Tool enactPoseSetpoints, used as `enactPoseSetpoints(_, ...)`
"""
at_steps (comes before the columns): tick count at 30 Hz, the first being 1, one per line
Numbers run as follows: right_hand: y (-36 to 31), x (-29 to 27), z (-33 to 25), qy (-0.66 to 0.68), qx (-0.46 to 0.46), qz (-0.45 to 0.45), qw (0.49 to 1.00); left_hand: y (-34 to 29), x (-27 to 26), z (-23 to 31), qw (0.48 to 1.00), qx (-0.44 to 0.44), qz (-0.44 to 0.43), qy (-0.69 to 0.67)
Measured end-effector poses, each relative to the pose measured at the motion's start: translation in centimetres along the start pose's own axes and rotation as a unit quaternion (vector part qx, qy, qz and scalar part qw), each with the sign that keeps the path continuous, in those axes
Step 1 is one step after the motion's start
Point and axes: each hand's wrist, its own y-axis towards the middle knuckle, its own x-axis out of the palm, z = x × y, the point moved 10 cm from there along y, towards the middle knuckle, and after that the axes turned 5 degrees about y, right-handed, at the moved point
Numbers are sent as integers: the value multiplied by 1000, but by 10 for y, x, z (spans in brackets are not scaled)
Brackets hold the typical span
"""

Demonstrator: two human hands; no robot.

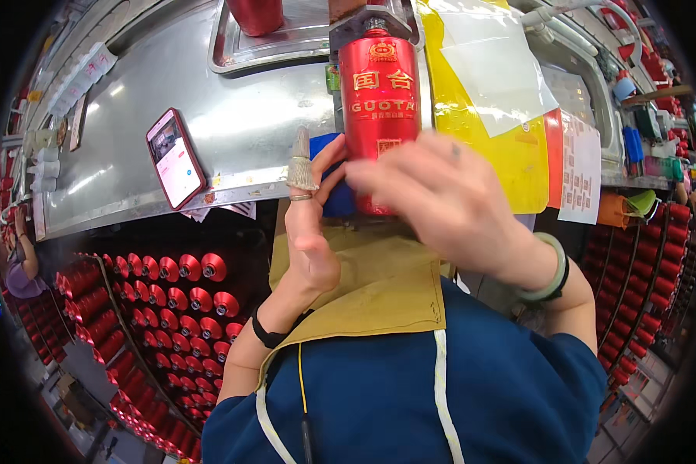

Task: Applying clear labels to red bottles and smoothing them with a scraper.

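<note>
A glossy red bottle point(379, 93) with gold lettering lies with its neck away from me, its top against a metal holder point(394, 23). My left hand point(309, 224) is beside its lower left side. The index finger stands up straight in a ribbed grey finger cot point(300, 166), and the other fingers reach to the bottle's edge, over a blue cloth or pad point(336, 201). Across the bottle's lower front is my right hand point(448, 193), its fingers smeared by motion. Whether those fingers hold anything is hidden by the blur.
A phone point(175, 158) with a lit screen rests on the metal table point(255, 116) at left. Behind it is a metal tray point(301, 54) bearing a red container point(257, 14). Yellow sheeting point(487, 166) and white papers point(495, 77) lie at right. Racks of red bottles point(178, 298) stand below left.
</note>
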Motion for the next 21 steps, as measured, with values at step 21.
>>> enactPoseSetpoints(21,-99,-48,91,285,291,331,851,-21,21,40,928,216,27,303)
